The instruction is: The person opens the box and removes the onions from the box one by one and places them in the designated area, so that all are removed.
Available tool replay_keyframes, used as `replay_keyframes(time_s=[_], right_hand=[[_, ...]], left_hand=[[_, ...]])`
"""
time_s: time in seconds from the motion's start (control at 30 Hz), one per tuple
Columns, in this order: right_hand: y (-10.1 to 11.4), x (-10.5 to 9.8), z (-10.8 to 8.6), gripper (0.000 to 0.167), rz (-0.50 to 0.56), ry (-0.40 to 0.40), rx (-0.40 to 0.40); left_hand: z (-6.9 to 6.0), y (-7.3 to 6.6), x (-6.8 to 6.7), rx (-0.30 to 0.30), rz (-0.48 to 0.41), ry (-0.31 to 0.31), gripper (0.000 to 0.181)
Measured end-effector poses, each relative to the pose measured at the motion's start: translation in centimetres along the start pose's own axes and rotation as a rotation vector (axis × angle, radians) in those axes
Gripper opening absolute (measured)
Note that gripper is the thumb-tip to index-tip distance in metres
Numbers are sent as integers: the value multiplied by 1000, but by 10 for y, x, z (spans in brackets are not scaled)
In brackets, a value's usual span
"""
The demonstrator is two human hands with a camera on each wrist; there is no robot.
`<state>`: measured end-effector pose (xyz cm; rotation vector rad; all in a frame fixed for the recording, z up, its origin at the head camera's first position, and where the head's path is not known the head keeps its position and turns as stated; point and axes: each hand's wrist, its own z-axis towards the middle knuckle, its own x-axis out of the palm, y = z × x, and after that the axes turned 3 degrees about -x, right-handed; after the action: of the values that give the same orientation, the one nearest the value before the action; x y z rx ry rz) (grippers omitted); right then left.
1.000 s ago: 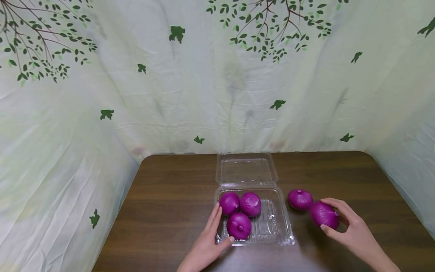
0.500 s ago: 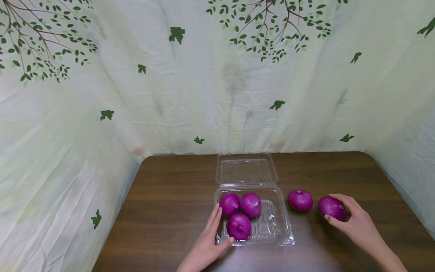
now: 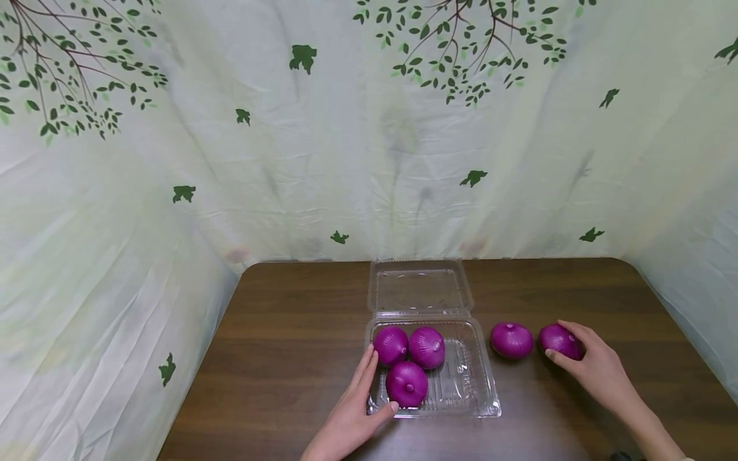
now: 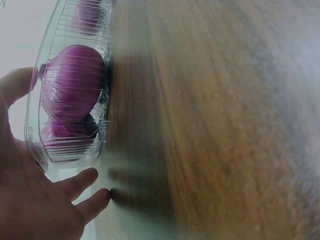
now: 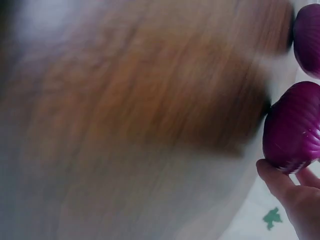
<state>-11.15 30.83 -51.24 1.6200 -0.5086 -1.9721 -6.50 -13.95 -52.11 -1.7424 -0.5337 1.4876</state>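
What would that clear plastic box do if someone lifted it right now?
The clear plastic box would probably flex, as its walls look thin and ribbed. The open lid might flop, being joined along one edge. With three purple onions grouped toward its left, it may tip that way.

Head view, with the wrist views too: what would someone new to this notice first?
Probably the vivid purple onions: three in the left part of the open clear container, two to its right. The left hand touches the container's left side, while the right hand grips the rightmost onion. Beyond the brown table, a pale cloth printed with leafy branches fills the upper head view.
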Motion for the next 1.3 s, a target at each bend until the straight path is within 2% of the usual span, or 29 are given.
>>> replay_keyframes(time_s=[0.3, 0.6, 0.8, 0.93, 1.07, 1.2, 1.3], right_hand=[[0, 4, 9, 76, 19, 99, 142], [2, 8, 10, 87, 48, 119, 164], [2, 8, 9, 86, 58, 111, 152], [2, 7, 8, 83, 70, 68, 122], [9, 6, 6, 76, 86, -11, 84], [21, 9, 1, 60, 89, -157, 18], [32, 13, 0, 51, 114, -268, -74]], left_hand=[[0, -1, -1, 2, 11, 3, 91], [0, -1, -2, -15, -11, 14, 92], [1, 0, -3, -9, -11, 17, 91], [0, -1, -2, -10, -9, 18, 91], [0, -1, -2, -19, -15, 22, 91], [0, 0, -1, -20, -15, 21, 92], [0, 0, -1, -17, -14, 18, 92]])
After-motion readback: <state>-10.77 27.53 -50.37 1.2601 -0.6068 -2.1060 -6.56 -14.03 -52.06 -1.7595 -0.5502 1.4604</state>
